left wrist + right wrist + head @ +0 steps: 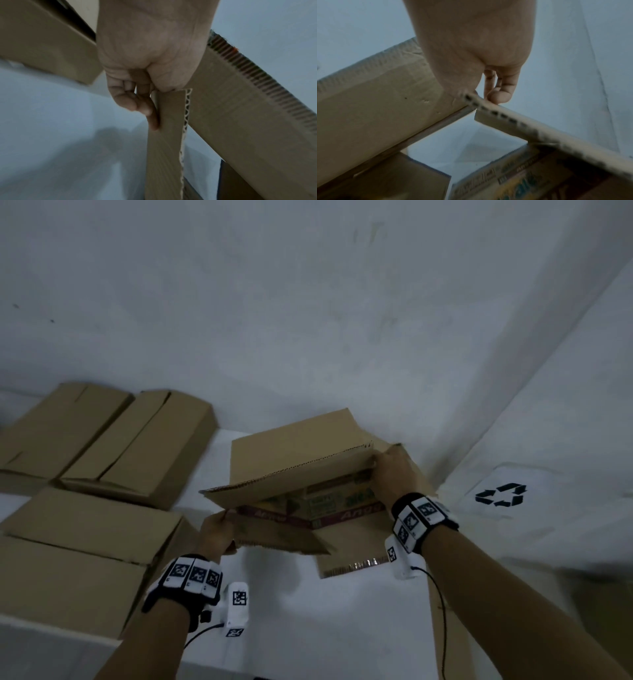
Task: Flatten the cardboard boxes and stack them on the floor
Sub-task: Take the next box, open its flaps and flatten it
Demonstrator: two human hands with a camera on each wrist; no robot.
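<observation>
A brown cardboard box (pixel 301 470) with coloured print on one side hangs half-collapsed in the air between both hands. My left hand (pixel 217 534) grips the corner of its near flap, fingers (pixel 137 102) curled round the corrugated edge (pixel 186 121). At the box's far right corner my right hand (pixel 394 470) pinches a flap edge (pixel 505 117), thumb on one face and fingers (pixel 498 93) behind. The printed side (pixel 513 180) and an open gap through the box show in the right wrist view.
Three closed cardboard boxes sit to the left: two at the back (pixel 58 422) (pixel 147 440) and a larger one nearer (pixel 78 556). A pale wall (pixel 308 302) rises behind. A white sheet with a recycling symbol (pixel 501 494) stands at the right.
</observation>
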